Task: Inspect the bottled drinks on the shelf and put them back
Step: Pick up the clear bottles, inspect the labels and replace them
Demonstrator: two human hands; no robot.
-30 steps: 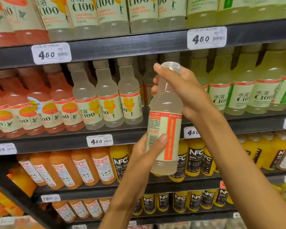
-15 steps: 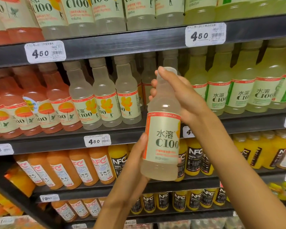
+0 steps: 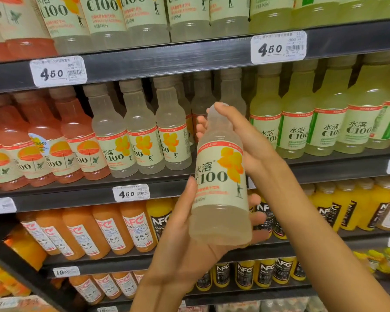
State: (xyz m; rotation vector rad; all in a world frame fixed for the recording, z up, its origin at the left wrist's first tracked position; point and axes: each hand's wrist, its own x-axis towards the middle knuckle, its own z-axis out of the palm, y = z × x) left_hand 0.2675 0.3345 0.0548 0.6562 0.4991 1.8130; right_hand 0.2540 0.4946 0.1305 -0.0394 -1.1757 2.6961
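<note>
Bottle, pale C100 drink, is held upright before the middle shelf. Inspection looks underway; returning it needs the gap at 12 o'clock. Left hand cups its base, fingers curled round; right hand grips the neck. Neighbouring bottles crowd at 10 o'clock.

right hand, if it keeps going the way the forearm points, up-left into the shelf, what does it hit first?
Probably the pale C100 bottles at the back of the middle shelf, just behind the right hand and the held bottle. Depth is unclear from this single view, so the gap cannot be judged.
</note>
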